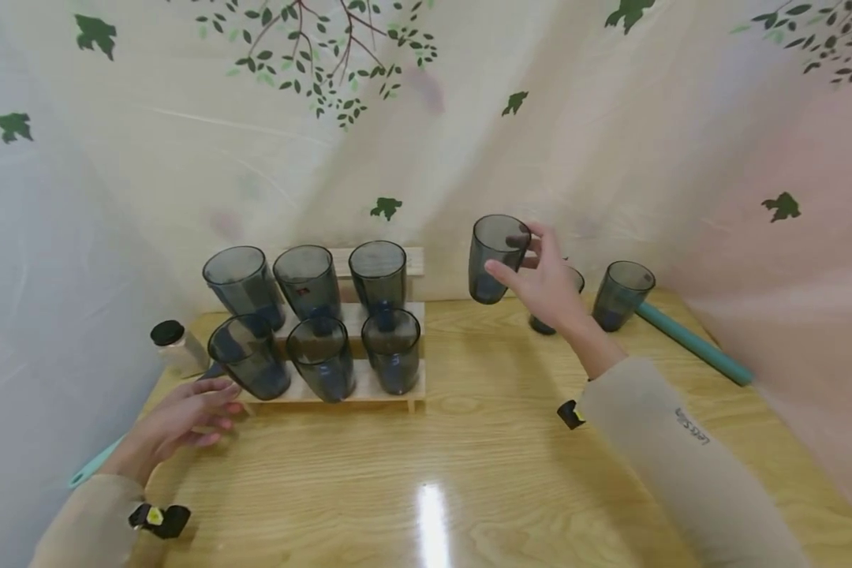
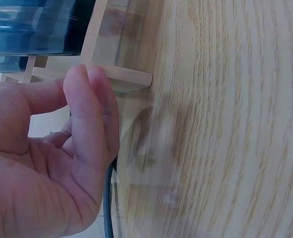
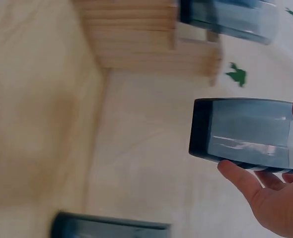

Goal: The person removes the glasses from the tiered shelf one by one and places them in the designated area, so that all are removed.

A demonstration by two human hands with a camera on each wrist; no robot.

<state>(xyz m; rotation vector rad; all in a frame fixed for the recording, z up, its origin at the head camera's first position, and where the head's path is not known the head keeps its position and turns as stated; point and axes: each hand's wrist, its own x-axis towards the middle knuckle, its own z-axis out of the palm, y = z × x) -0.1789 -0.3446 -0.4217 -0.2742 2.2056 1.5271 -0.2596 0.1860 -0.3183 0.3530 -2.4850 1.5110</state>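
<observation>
Right grip (image 1: 548, 284) pinches blue-grey glass tumbler (image 1: 493, 260) by sides, so base (image 3: 200, 129) hangs free; left grip (image 1: 188, 414) loosely bent, holding nothing, beside tiered wooden rack (image 1: 353, 317).

At eight o'clock in the head view, the person wore a plain, pale beige left sleeve (image 1: 92, 521); at four o'clock, a matching right sleeve (image 1: 670, 450) bore small dark lettering (image 1: 692, 427). The black left wrist unit (image 1: 175, 521) and black right wrist unit (image 1: 569, 416) each showed yellow. The fingers (image 2: 86, 119) were bare.
</observation>
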